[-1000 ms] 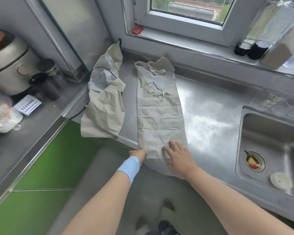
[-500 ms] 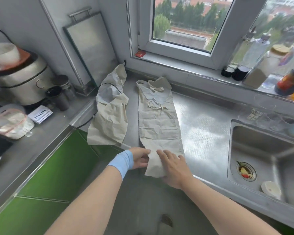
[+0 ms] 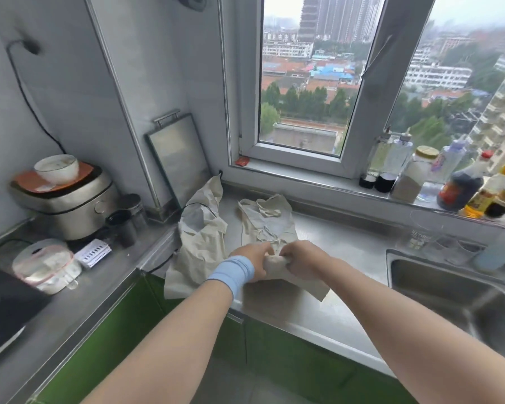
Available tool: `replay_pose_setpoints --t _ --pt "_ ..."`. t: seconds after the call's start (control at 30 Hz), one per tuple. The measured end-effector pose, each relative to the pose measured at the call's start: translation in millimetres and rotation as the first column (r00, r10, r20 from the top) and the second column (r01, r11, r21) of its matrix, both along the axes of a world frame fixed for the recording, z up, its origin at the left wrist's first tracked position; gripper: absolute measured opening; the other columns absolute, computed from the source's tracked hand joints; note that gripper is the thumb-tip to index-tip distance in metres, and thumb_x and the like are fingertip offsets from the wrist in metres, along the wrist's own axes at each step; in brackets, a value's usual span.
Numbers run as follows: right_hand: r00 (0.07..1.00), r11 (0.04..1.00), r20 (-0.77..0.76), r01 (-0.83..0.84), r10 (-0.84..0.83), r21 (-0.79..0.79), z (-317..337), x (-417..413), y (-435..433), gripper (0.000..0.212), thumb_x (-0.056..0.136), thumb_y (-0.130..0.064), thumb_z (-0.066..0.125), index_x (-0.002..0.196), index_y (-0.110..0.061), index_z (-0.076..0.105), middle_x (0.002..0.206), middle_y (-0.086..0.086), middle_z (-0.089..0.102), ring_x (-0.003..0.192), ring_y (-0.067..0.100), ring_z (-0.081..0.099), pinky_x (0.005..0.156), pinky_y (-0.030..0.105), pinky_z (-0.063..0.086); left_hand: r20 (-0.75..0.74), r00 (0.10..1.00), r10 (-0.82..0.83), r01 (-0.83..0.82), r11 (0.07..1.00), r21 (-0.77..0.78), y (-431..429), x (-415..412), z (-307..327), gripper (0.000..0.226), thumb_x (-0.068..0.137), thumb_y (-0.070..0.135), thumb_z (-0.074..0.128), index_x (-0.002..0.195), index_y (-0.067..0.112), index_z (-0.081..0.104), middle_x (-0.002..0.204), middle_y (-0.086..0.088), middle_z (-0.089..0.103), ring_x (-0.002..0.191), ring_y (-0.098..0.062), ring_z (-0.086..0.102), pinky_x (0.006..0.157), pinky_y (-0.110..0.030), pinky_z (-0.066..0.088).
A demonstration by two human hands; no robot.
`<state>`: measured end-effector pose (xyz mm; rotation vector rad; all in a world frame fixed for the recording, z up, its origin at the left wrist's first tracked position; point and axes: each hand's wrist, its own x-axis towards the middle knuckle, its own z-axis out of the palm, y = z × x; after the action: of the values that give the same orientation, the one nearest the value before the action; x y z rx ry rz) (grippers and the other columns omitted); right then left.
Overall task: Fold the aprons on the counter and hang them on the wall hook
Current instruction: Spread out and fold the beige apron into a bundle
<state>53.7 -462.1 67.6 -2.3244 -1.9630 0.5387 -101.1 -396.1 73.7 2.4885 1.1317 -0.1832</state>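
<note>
Both grips are on the folded apron [image 3: 267, 220], which lies mid-bench [image 3: 353, 252] between the second apron [image 3: 200, 246] and the sink [image 3: 455, 290]. Left grip [image 3: 252, 259] and right grip [image 3: 302, 258] sit side by side, fingers curled, each pinching the apron's bunched near end over its middle. Second apron is crumpled, its hem hanging over the bench edge.
</note>
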Motion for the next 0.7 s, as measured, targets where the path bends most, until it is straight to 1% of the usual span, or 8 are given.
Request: replay_pose_setpoints --t 0.1,0.17,0.23,0.3,0.4,0.47,0.57,0.7 --pt "0.995 0.997 -0.086 0.046 -0.041 0.064 22.7 -0.4 0.7 0.039 0.079 -0.023 0.061 0.118 -0.028 0.065 0.110 -0.001 0.068 0.104 0.024 0.061 0.078 0.028 0.046 0.071 0.996 0.052 -0.056 0.997 0.047 5.0 -5.6 16.5 0.040 0.085 0.013 0.053 0.121 0.030 0.057 0.118 -0.003 0.064 0.104 -0.027 0.061 0.087 -0.031 0.049" --pt "0.990 0.998 -0.134 0.053 -0.048 0.036 32.8 -0.2 -5.0 0.075 0.068 -0.048 0.076 0.136 -0.036 0.046 0.118 -0.010 0.059 0.108 0.021 0.059 0.087 0.030 0.047 0.081 0.995 0.058 -0.061 0.997 0.043 11.2 -9.2 24.9 0.039 0.085 0.013 0.050 0.120 0.029 0.059 0.117 -0.003 0.065 0.105 -0.027 0.061 0.089 -0.031 0.049" --pt "0.999 1.000 0.031 0.023 -0.022 -0.010 35.2 -0.8 -10.8 0.103 0.056 -0.057 0.080 0.143 -0.042 0.026 0.121 -0.010 0.050 0.109 0.024 0.059 0.088 0.034 0.047 0.119 0.990 0.081 -0.082 0.997 0.006 19.0 -12.1 31.0 0.037 0.085 0.013 0.050 0.117 0.026 0.063 0.116 -0.005 0.066 0.104 -0.028 0.062 0.090 -0.032 0.050" --pt "0.987 0.999 0.155 0.048 -0.047 -0.002 29.0 1.6 -9.5 0.090 0.068 -0.038 0.075 0.141 -0.042 0.023 0.126 -0.006 0.051 0.105 0.029 0.061 0.077 0.032 0.046 0.122 0.988 0.097 -0.090 0.994 -0.064 25.6 -13.4 35.1 0.032 0.085 0.012 0.052 0.112 0.024 0.065 0.111 -0.007 0.067 0.103 -0.029 0.063 0.086 -0.030 0.052" --pt "0.988 0.992 0.106 0.121 -0.116 -0.036 27.4 10.3 -1.2 0.059 0.079 -0.015 0.058 0.132 -0.035 0.041 0.128 0.001 0.055 0.109 0.027 0.057 0.075 0.030 0.043 0.048 0.994 0.097 -0.085 0.973 -0.213 31.9 -12.8 40.1 0.029 0.085 0.018 0.060 0.114 0.023 0.064 0.107 -0.010 0.065 0.094 -0.028 0.066 0.083 -0.036 0.058" --pt "0.991 0.985 0.055 0.126 -0.120 -0.115 28.1 16.4 5.2 0.053 0.076 -0.018 0.067 0.125 -0.034 0.054 0.124 0.000 0.058 0.107 0.023 0.056 0.078 0.028 0.047 -0.036 0.999 0.041 -0.049 0.967 -0.249 31.7 -11.5 41.7 0.041 0.083 0.023 0.069 0.123 0.024 0.059 0.113 -0.006 0.061 0.094 -0.024 0.063 0.087 -0.037 0.057" --pt "0.993 0.973 -0.049 0.093 -0.106 -0.213 31.3 20.1 11.6 0.050 0.070 -0.026 0.079 0.117 -0.030 0.066 0.105 -0.003 0.061 0.094 0.018 0.059 0.070 0.025 0.046 -0.169 0.983 -0.078 0.038 0.972 -0.230 32.6 -5.1 32.9 0.077 0.072 0.031 0.083 0.138 0.027 0.043 0.131 0.000 0.050 0.115 -0.025 0.055 0.097 -0.035 0.048" --pt "0.983 0.957 -0.143 0.072 -0.116 -0.281 16.0 30.6 19.2 0.036 0.072 -0.025 0.076 0.108 -0.024 0.071 0.088 -0.005 0.063 0.081 0.016 0.063 0.056 0.022 0.045 -0.171 0.979 -0.113 0.081 0.980 -0.180 40.1 5.0 5.6 0.067 0.076 0.023 0.078 0.133 0.023 0.044 0.128 -0.002 0.053 0.112 -0.026 0.056 0.089 -0.032 0.047"
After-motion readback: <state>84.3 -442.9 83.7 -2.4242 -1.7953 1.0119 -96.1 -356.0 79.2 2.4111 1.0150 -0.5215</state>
